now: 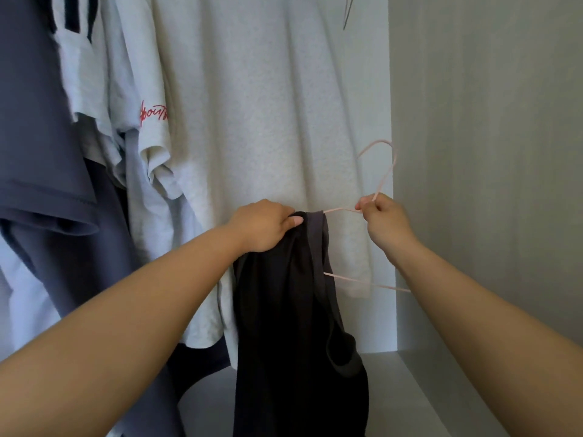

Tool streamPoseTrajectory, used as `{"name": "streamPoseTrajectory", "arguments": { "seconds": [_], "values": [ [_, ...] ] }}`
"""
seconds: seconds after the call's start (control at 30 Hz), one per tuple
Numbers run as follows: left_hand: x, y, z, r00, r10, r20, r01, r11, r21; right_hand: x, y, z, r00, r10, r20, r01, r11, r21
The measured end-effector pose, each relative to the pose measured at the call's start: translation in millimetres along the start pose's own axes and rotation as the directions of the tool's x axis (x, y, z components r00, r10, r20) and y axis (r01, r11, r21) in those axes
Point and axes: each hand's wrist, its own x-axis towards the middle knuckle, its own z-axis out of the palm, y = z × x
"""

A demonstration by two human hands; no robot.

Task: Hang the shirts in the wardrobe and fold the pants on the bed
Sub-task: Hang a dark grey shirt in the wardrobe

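Pinching hanger (362, 281), right hand (383, 219); left hand (262, 225) on dark shirt (293, 310); illegible red script (153, 115).

Background only: heather-grey T-shirt (252, 105) hangs centre and fills most of the frame, with a red script print (153, 116) on the sleeve toward frame left. Left of it is a white garment (79, 74) with dark stripes near the top, partly overlapped by a slate-blue T-shirt (38, 121) at far left. Pale lilac fabric (15, 310) shows at lower left. Dark navy fabric (202, 367) peeks out below the grey tee's hem. Top right, part of a thin grey wire hanger (346, 17) sits near the wardrobe (489, 152) side panel, the rest cut off by the frame edge.
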Motion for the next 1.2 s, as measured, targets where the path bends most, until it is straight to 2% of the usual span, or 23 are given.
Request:
{"name": "streamPoseTrajectory", "arguments": {
  "seconds": [0.07, 0.17, 0.3, 0.37, 0.43, 0.5, 0.53, 0.6, 0.67, 0.73, 0.8, 0.87, 1.0, 1.07, 1.13, 1.2],
  "values": [
    [1, 7, 3, 0.999, -0.029, -0.031, 0.025, 0.993, -0.119, 1, -9, 6, 0.999, -0.023, 0.044, 0.024, 0.999, -0.035],
    [2, 18, 8, 0.994, -0.044, -0.098, 0.030, 0.989, -0.141, -1, -16, 16, 0.989, -0.038, 0.141, 0.054, 0.992, -0.110],
    [2, 23, 22, 0.983, -0.115, -0.142, 0.070, 0.955, -0.288, -6, -18, 22, 0.951, -0.086, 0.296, 0.140, 0.976, -0.166],
    [0, 19, 30, 0.967, -0.171, -0.191, 0.109, 0.949, -0.295, -12, -9, 24, 0.936, -0.136, 0.325, 0.226, 0.939, -0.258],
    [0, 12, 34, 0.935, -0.254, -0.249, 0.173, 0.936, -0.307, -23, 4, 28, 0.934, -0.306, 0.184, 0.351, 0.886, -0.304],
    [2, 5, 34, 0.896, -0.339, -0.285, 0.230, 0.906, -0.355, -39, 17, 32, 0.913, -0.407, -0.029, 0.394, 0.898, -0.197],
    [2, 2, 34, 0.883, -0.368, -0.292, 0.246, 0.892, -0.380, -46, 22, 33, 0.920, -0.381, -0.086, 0.371, 0.921, -0.118],
    [2, -1, 33, 0.868, -0.408, -0.284, 0.264, 0.862, -0.432, -55, 33, 35, 0.964, -0.249, -0.098, 0.250, 0.968, 0.002],
    [1, -3, 35, 0.860, -0.430, -0.273, 0.265, 0.835, -0.483, -64, 47, 38, 0.990, -0.132, -0.059, 0.131, 0.991, -0.016],
    [-2, -5, 36, 0.850, -0.439, -0.292, 0.251, 0.824, -0.508, -72, 61, 44, 0.998, -0.012, 0.059, 0.019, 0.991, -0.130],
    [-4, -7, 37, 0.839, -0.440, -0.320, 0.232, 0.822, -0.520, -80, 71, 48, 0.974, 0.126, 0.189, -0.063, 0.950, -0.307],
    [-6, -7, 37, 0.833, -0.441, -0.334, 0.229, 0.825, -0.517, -83, 77, 50, 0.937, 0.211, 0.279, -0.085, 0.910, -0.405],
    [-8, -9, 38, 0.816, -0.470, -0.337, 0.245, 0.809, -0.535, -87, 73, 53, 0.921, 0.214, 0.324, -0.076, 0.918, -0.390],
    [-9, -9, 39, 0.813, -0.471, -0.341, 0.246, 0.810, -0.531, -89, 72, 54, 0.899, 0.225, 0.377, -0.019, 0.877, -0.480],
    [-9, -11, 40, 0.814, -0.467, -0.346, 0.244, 0.815, -0.525, -90, 74, 52, 0.838, 0.315, 0.445, 0.029, 0.789, -0.614],
    [-11, -16, 41, 0.814, -0.458, -0.356, 0.237, 0.823, -0.517, -85, 79, 45, 0.765, 0.450, 0.460, -0.059, 0.761, -0.646]
  ]
}}
